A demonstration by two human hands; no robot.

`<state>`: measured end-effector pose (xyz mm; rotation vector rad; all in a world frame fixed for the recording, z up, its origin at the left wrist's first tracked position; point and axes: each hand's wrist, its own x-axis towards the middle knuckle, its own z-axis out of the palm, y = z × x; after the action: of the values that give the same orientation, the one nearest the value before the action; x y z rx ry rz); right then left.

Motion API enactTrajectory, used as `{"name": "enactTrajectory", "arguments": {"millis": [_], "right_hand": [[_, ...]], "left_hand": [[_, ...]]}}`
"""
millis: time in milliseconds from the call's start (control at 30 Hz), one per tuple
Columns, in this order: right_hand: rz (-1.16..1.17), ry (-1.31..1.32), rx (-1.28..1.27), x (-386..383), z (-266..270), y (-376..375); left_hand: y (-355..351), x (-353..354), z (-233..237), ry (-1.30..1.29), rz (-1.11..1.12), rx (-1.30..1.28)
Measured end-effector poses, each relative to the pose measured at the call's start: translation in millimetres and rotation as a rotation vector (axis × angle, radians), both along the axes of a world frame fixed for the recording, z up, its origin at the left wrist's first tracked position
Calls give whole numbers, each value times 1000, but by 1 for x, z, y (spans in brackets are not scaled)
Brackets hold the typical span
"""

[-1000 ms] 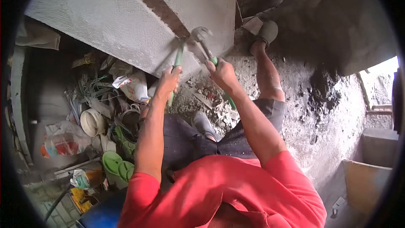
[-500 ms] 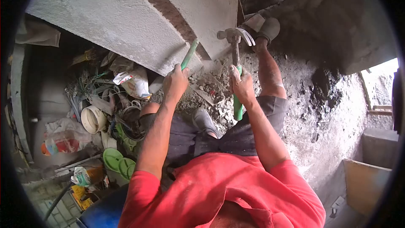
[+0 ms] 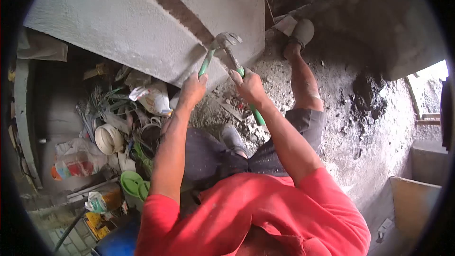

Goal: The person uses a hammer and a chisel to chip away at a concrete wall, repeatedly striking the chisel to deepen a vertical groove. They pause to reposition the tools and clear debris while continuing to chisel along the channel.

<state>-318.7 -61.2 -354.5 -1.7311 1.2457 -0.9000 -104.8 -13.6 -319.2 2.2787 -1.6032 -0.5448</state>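
Note:
My left hand (image 3: 193, 88) is wrapped round a green chisel-like rod (image 3: 207, 62), which slants up from the fist. Its other end is hidden by the hand. My right hand (image 3: 249, 85) grips a claw hammer (image 3: 232, 58) by its green handle. The hammer head (image 3: 225, 41) is at the upper end of the rod, overlapping it in view. Behind both tools stands a pale plastered wall (image 3: 128, 23), cut by a long rough groove (image 3: 182, 14) whose lower end lies near the hammer head.
Rubble (image 3: 251, 125) covers the floor between my feet. At left lie a white bucket (image 3: 108, 139), plastic bags (image 3: 154, 98), green slippers (image 3: 131, 184) and other clutter. A wooden board (image 3: 413, 206) leans at lower right, near a grey block (image 3: 429, 161).
The hammer has swung left and its head now meets the rod's upper end. My left hand and the rod have shifted slightly left in view.

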Motion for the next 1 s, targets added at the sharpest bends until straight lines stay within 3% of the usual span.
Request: {"name": "enactTrajectory", "arguments": {"millis": [67,233,267,333,367,400,467,533,600,633,667,733,800,867,1000], "right_hand": [[5,-216,257,-14,32,13],[-125,-356,-112,-29,87,15],[-90,-467,22,-22,78,21],[-89,-268,-32,-2,14,18],[19,23,253,0,-12,6],[10,11,255,-4,-25,6],[-32,58,302,-15,-36,-5],[-76,74,195,-28,-33,4],[-61,-179,326,-45,-3,24],[-83,-171,326,-50,-5,22],[-94,-176,322,-56,-2,22],[-98,-330,365,-67,17,18],[-118,-349,408,-77,41,24],[-155,-550,478,-81,48,27],[-167,-567,428,-82,53,29]], "left_hand": [[4,3,-6,61,18,17],[-2,11,-14,7,-23,23],[-2,11,-11,-23,-31,19],[3,5,-4,6,-3,24],[4,1,1,37,26,25],[6,1,-5,26,15,27],[-3,3,-22,220,108,56],[8,4,-22,282,144,103],[11,2,-12,409,197,167],[5,24,-48,240,79,62],[6,23,-53,237,67,61],[8,15,-52,-42,-57,-84],[12,-7,-39,-65,-47,-35],[19,-26,-33,-134,-197,58],[28,-55,-6,-146,-91,19]]}}
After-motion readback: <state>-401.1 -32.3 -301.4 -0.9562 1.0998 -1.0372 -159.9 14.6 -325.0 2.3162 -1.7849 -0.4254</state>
